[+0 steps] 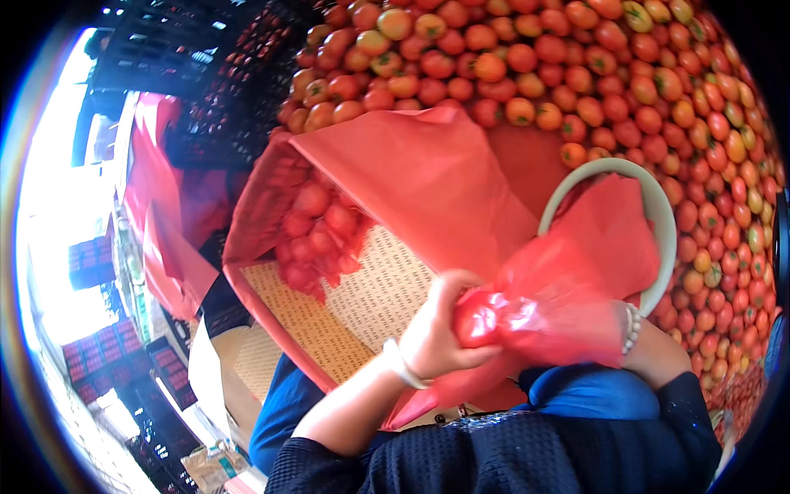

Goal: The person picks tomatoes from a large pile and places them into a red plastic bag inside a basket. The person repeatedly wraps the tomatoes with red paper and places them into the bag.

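Note:
My left hand (435,333), with a white bangle at the wrist, is closed around a tomato (478,319) covered by thin red plastic. From there the red plastic bag (561,296) spreads to the right, over my right hand, which it hides. Only the right wrist shows, wearing a bead bracelet (631,328). In front of my left hand stands a crate (265,315) edged with red plastic, its inside partly covered by patterned paper (386,284) bearing print. Several tomatoes in red plastic (321,231) lie at its far left end.
A pale green bucket (660,204) on the right holds red plastic sheets (623,228). Loose tomatoes (555,74) are heaped across the back and right side. Red sheeting (419,154) hangs over the crate's far edge. Dark plastic crates (185,55) stand at upper left.

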Motion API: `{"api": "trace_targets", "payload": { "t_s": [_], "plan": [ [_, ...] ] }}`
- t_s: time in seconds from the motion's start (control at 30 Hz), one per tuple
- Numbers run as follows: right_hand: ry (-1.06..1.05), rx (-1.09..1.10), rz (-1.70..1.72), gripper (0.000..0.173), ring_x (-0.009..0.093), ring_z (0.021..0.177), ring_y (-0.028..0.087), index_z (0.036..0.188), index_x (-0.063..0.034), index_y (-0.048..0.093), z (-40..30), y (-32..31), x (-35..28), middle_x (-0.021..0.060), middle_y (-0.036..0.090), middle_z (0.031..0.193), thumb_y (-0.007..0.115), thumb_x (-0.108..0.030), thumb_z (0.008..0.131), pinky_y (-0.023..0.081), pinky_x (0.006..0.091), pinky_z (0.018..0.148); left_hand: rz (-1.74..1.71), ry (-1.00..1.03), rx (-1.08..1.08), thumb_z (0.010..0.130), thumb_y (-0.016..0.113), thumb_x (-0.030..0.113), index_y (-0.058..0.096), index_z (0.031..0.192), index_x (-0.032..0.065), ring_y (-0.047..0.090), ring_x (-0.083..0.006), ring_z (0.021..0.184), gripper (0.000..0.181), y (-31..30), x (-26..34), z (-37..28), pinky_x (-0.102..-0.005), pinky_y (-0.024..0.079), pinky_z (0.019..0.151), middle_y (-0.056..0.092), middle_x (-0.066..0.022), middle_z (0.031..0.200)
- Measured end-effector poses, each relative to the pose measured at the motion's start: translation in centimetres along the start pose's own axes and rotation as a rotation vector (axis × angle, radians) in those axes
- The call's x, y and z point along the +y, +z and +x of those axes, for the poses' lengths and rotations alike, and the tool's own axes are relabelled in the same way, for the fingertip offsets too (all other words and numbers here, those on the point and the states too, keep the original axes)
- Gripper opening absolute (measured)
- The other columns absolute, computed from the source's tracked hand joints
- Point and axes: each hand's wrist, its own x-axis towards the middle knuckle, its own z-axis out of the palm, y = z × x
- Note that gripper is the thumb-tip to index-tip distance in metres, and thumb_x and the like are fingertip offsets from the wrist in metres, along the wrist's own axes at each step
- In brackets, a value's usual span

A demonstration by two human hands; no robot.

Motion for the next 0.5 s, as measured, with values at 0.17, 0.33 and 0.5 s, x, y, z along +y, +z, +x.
{"api": "trace_targets", "payload": {
  "t_s": [0.17, 0.33, 0.5],
  "plan": [
    [-0.177, 0.295, 0.059, 0.063, 0.023, 0.127, 0.045, 0.143, 0.0015, 0.030, -2.6, -1.9, 2.0, 0.0131, 0.044, 0.139, 0.054, -0.031, 0.096, 0.034, 0.0389, 0.108, 0.045, -0.805, -0.249, 0.068, 0.080, 0.024, 0.059, 0.110, -0.0026, 0.060, -0.0192, 0.092, 0.054, -11.4, -9.6, -1.8, -0.0337, 0.050, 0.082, 0.064, -0.0123, 0.100],
    [-0.157, 0.967, -0.277, 0.045, 0.014, 0.109, 0.057, 0.130, -0.0061, 0.052, -5.9, -8.1, 2.9, 0.0062, 0.061, 0.113, 0.059, -0.032, 0.094, 0.045, 0.0276, 0.091, 0.850, -0.420, 0.432, 0.075, 0.071, 0.021, 0.059, 0.113, 0.0008, 0.062, -0.0276, 0.092, 0.045, -10.3, -17.8, 1.1, -0.0376, 0.051, 0.081, 0.066, -0.0136, 0.101],
    [-0.444, 1.826, -1.152, 0.039, 0.031, 0.098, 0.062, 0.117, -0.0031, 0.059, -14.3, -16.6, -1.8, 0.0198, 0.064, 0.105, 0.061, -0.029, 0.089, 0.048, 0.0375, 0.083, 0.998, -0.584, 0.625, 0.076, 0.069, 0.019, 0.058, 0.114, 0.0006, 0.061, -0.0277, 0.094, 0.044, -7.0, -21.7, 4.1, -0.0374, 0.050, 0.082, 0.063, -0.0140, 0.104]
  ]
}}
